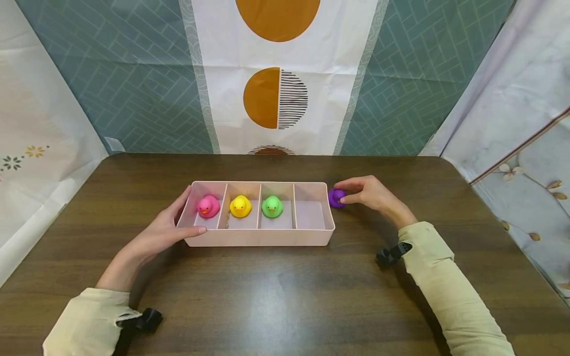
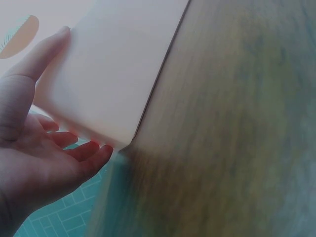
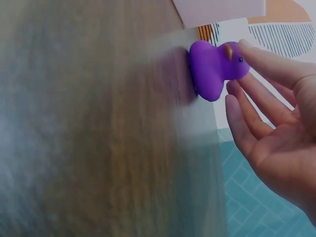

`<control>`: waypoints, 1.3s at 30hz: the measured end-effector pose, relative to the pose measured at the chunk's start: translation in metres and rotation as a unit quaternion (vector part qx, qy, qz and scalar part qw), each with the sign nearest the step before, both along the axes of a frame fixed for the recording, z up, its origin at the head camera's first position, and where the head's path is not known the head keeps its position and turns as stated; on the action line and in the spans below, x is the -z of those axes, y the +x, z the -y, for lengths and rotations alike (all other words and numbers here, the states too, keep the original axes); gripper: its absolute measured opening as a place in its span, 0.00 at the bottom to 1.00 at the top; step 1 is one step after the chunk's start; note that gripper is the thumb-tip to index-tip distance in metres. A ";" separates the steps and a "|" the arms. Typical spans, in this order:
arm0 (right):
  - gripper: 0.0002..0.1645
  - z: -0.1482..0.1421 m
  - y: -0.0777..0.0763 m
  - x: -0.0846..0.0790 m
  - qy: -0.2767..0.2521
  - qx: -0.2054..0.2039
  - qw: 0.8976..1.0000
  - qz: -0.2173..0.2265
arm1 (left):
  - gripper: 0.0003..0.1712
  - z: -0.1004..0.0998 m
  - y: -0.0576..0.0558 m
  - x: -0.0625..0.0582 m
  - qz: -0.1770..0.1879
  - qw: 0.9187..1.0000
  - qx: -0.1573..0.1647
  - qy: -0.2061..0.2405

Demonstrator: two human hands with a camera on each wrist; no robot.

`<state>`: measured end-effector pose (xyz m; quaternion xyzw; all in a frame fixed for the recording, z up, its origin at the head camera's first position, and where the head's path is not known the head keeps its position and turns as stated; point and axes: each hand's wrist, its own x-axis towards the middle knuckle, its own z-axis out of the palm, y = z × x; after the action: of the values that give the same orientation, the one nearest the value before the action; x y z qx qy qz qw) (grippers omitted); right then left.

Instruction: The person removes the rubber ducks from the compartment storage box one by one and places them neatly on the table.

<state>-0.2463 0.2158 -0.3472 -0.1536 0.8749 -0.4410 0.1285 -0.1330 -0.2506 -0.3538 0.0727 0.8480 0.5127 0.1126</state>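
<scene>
A pale pink divided tray [image 1: 258, 238] lies lengthwise on the table. From left to right, its compartments hold a pink rubber duck [image 1: 208, 206], a yellow rubber duck [image 1: 240, 206] and a green rubber duck [image 1: 272, 206]. At the tray's left end my left hand [image 1: 162, 232] grips it, thumb along the front wall and fingers at the end wall. Just outside the right end stands a purple rubber duck [image 3: 207, 71], upright on the table. My right hand [image 1: 369, 193] pinches this duck by its head between thumb and fingers.
The brown wooden table [image 1: 267, 301] reaches back to a green and white patterned cloth [image 1: 151, 109]. White cloths hang on the left [image 1: 40, 148] and right [image 1: 525, 148]. Thin dividers separate the tray's compartments.
</scene>
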 end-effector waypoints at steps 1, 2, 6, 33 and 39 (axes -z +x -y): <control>0.27 -0.001 0.001 0.000 -0.004 0.002 1.000 -0.003 | 0.62 0.000 0.000 0.000 0.000 1.000 0.001 0.000; 0.27 -0.003 0.001 -0.001 -0.009 0.004 1.000 -0.005 | 0.62 0.000 0.000 0.000 -0.001 1.000 0.001 0.001; 0.24 -0.006 0.004 -0.005 -0.014 0.013 1.000 -0.016 | 0.61 -0.001 0.000 0.000 0.000 1.000 0.001 0.002; 0.19 0.025 0.030 -0.036 0.021 0.007 0.996 -0.082 | 0.62 0.000 0.000 0.001 0.008 1.000 -0.002 0.000; 0.18 0.036 0.035 -0.040 0.030 -0.005 0.995 -0.100 | 0.62 0.000 0.001 0.001 0.009 1.000 -0.003 0.002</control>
<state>-0.2111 0.1796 -0.3072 -0.1969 0.8955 -0.3963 0.0475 -0.1324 -0.2505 -0.3545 0.0659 0.8461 0.5156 0.1183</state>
